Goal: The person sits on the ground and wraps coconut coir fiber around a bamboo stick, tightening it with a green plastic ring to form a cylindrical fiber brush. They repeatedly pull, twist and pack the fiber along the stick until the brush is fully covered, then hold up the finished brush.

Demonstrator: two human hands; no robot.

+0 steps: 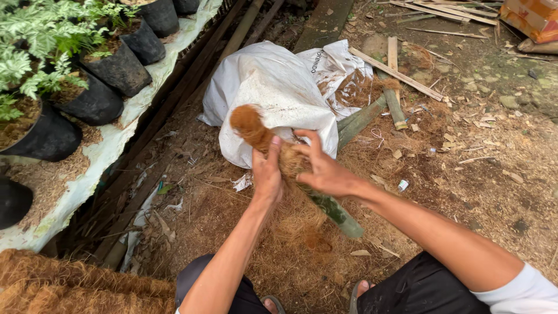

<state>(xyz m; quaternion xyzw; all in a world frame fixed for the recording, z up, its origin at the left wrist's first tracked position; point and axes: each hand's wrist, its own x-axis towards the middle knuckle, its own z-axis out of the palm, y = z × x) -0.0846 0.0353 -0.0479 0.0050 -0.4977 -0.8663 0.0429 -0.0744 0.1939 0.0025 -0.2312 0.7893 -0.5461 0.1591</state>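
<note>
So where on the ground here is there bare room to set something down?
Barest is the dirt right of the bamboo pole, between the right hand and the stones. Crowded: the white sack ahead, potted plants on the left, wood slats beyond. The left hand grips coconut fibre.

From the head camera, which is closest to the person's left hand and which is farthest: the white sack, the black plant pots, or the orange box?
From the left hand:
1. White sack, just beyond the fingers, behind the coconut fibre clump that both hands hold.
2. Black plant pots, off to the left on the white sheet.
3. Orange box, far away in the top right corner.
</note>
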